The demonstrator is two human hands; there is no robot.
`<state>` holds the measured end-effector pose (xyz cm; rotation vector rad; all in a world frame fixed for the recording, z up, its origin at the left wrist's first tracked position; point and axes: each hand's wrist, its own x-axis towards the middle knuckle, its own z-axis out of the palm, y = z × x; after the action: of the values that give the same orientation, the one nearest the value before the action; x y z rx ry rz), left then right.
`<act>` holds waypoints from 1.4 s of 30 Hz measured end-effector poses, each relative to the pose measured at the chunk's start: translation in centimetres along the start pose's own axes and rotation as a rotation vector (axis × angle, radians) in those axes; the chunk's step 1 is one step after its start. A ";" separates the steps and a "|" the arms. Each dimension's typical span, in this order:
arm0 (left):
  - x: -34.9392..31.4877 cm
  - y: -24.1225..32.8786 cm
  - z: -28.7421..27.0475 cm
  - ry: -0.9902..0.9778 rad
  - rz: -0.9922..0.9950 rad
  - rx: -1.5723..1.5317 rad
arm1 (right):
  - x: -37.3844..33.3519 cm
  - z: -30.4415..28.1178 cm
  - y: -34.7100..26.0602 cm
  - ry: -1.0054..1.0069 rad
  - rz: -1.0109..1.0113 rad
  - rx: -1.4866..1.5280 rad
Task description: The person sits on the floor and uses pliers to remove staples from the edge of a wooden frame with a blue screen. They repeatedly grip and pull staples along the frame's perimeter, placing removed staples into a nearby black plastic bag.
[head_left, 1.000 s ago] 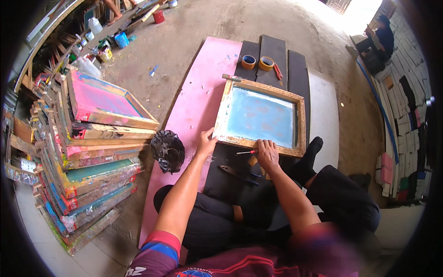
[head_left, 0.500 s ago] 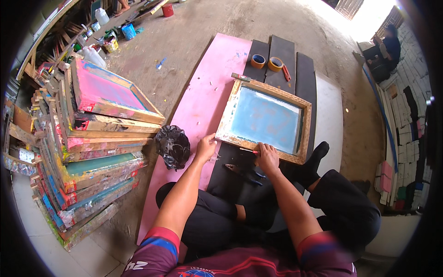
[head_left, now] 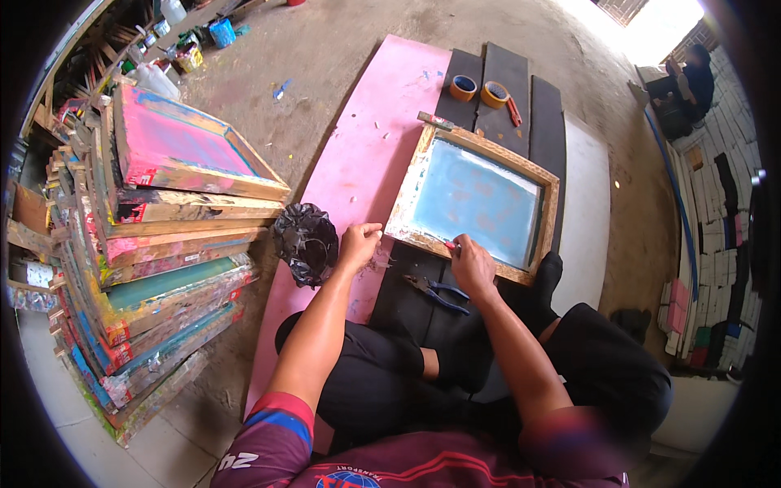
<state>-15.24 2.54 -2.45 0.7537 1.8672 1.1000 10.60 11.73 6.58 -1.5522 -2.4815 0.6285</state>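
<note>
A wooden screen-printing frame (head_left: pixel 556 195) with pale blue mesh (head_left: pixel 480 199) lies tilted in front of me. My left hand (head_left: pixel 359 247) is closed in a pinch just off its near left corner; whatever the fingertips hold is too small to make out. At the near rail, my right hand (head_left: pixel 473 267) grips a slim red tool (head_left: pixel 450 245), mostly hidden by the fingers. Pliers with blue handles (head_left: pixel 446 296) lie on the black board below that hand. Left of my left hand sits a crumpled black plastic bag (head_left: pixel 305 244), its mouth open.
Stacked paint-stained screen frames (head_left: pixel 195 180) rise on the left. Beyond the frame are two tape rolls (head_left: pixel 495 95) and a red cutter (head_left: pixel 514 112) on black boards (head_left: pixel 506 69). A pink board (head_left: pixel 358 159) runs alongside. A person (head_left: pixel 695 81) sits at far right.
My left hand has come off the frame's corner, fingers still pinched. My right hand has turned, lifting the red tool against the near rail. The view has shifted slightly, uncovering more of the pliers.
</note>
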 end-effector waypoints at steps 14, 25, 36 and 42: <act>2.1 0.6 -2.0 -0.176 -0.066 -0.001 | 0.3 3.4 -3.8 -0.228 -0.119 0.100; 2.2 0.2 -1.6 -0.176 -0.083 -0.040 | 1.1 2.5 -5.0 -0.374 -0.011 0.307; 2.6 -1.1 -0.9 -0.280 -0.197 -0.054 | 1.5 1.1 -6.5 -0.497 0.092 0.286; 2.0 -1.5 -0.4 -0.204 -0.136 -0.112 | 0.5 2.6 -5.6 -0.278 -0.031 0.154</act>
<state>-16.70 3.31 -4.40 0.6405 1.6460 0.9941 4.90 9.34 6.58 -1.4535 -2.5690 1.0688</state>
